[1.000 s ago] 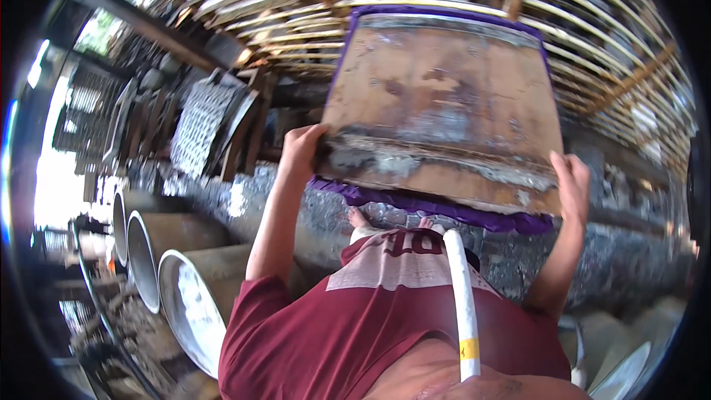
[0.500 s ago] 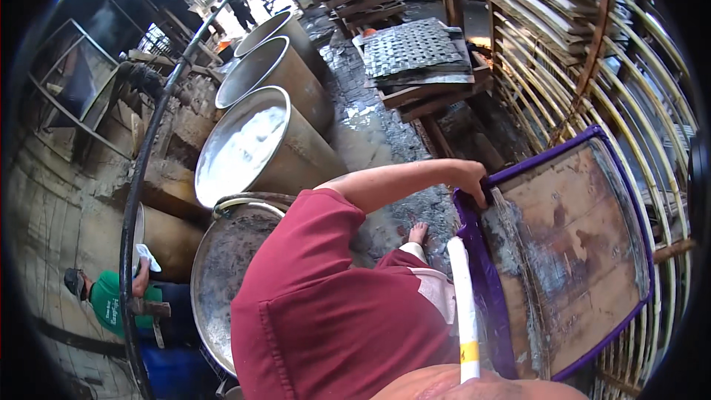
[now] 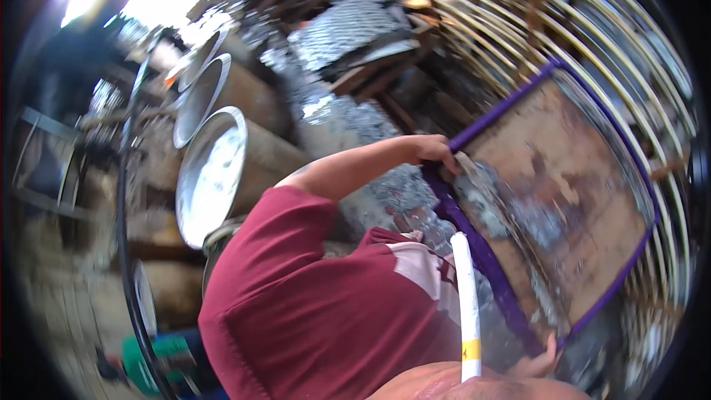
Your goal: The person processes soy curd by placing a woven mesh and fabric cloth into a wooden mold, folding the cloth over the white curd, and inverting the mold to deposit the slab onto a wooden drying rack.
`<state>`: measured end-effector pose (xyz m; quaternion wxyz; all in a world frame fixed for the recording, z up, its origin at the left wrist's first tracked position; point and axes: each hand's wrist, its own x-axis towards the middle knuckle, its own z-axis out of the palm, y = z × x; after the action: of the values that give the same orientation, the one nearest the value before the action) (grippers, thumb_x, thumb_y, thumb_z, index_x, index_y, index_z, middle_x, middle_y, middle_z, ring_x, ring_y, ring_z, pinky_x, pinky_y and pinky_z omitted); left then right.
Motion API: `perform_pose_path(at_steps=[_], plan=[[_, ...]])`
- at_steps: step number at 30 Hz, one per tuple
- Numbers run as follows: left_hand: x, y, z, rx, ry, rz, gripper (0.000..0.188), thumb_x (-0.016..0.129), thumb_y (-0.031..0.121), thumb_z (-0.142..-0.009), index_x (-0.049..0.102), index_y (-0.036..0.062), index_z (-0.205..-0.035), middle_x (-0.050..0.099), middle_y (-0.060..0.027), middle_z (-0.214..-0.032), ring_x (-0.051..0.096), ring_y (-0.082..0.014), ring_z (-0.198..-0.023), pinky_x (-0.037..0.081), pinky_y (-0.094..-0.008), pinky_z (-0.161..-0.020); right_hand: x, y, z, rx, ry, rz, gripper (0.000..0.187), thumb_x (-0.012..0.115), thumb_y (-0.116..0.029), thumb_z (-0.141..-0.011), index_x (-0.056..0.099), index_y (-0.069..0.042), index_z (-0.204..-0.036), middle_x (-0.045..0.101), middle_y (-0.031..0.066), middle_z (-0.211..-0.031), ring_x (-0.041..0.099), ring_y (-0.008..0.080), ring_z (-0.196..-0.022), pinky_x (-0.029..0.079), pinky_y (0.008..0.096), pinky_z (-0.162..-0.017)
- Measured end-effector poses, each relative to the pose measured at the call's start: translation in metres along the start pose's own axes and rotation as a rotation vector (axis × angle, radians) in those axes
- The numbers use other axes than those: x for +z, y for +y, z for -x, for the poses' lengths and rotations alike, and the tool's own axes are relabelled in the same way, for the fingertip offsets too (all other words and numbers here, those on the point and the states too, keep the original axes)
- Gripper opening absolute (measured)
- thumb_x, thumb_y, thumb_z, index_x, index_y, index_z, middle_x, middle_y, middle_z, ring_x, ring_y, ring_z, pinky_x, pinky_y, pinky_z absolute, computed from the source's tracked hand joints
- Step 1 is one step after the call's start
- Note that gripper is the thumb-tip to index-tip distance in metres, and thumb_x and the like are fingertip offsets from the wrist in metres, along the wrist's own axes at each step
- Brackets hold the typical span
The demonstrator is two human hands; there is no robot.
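Observation:
A large flat board [image 3: 566, 185] with a purple-wrapped edge is held up at a slant on the right. Its brown, worn surface has grey wet-looking patches, and a ridge of stringy grey matter runs along the side toward me. My left hand [image 3: 438, 152] is closed around its far left corner, with the fingers curled over the edge. Low in the picture, my right hand [image 3: 542, 359] grips the near corner, partly hidden, with one digit showing over the purple edge. A white stick [image 3: 466, 304] with a yellow band juts up close to the camera.
Slatted racks [image 3: 489, 26] stand close behind the board. On the left is a row of large metal drums [image 3: 244, 170], the nearest holding something whitish. A dark pole [image 3: 126, 215] runs past them. Woven sheets [image 3: 352, 30] lie stacked ahead over wet ground [image 3: 348, 133]. A person in green [image 3: 159, 359] is at lower left.
My view has swung and blurred. The board sits higher in the picture and more tilted, with my left hand still on its corner. My right hand has come into sight at the near corner.

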<state>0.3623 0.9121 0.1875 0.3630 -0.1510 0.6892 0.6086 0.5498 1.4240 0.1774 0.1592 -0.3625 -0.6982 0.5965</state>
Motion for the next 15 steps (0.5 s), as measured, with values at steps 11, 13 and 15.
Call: perform_pose_path(at_steps=[11,13,15], plan=[[-0.040,0.009,-0.035,-0.025,-0.105,0.253,0.014,0.069,0.013,-0.077,0.065,0.0032,-0.085,0.067,-0.0082,-0.075,0.066,-0.0218,-0.062,0.057,-0.0353,-0.060,0.050,-0.004,0.071,0.124,0.349,-0.368,0.031,0.076,-0.001,-0.069,0.070,0.001,-0.100,0.067,0.0080,-0.091,0.063,0.0201,-0.083,0.050,0.0352,-0.077],[-0.064,0.024,-0.029,-0.006,-0.141,0.309,0.015,0.067,0.016,-0.077,0.062,0.0051,-0.086,0.065,-0.0073,-0.072,0.064,-0.0239,-0.058,0.058,-0.0357,-0.057,0.071,0.012,0.096,0.088,0.372,-0.260,0.028,0.076,-0.004,-0.068,0.071,-0.001,-0.096,0.067,0.0056,-0.086,0.060,0.0178,-0.075,0.048,0.0336,-0.071],[-0.086,0.019,-0.022,-0.029,-0.068,0.305,0.011,0.066,0.017,-0.076,0.056,0.0114,-0.076,0.052,0.0010,-0.062,0.053,-0.0170,-0.048,0.047,-0.0330,-0.044,0.092,0.008,0.123,0.043,0.346,-0.171,0.023,0.075,-0.006,-0.070,0.071,-0.001,-0.091,0.064,0.0036,-0.078,0.057,0.0142,-0.072,0.045,0.0317,-0.070]])
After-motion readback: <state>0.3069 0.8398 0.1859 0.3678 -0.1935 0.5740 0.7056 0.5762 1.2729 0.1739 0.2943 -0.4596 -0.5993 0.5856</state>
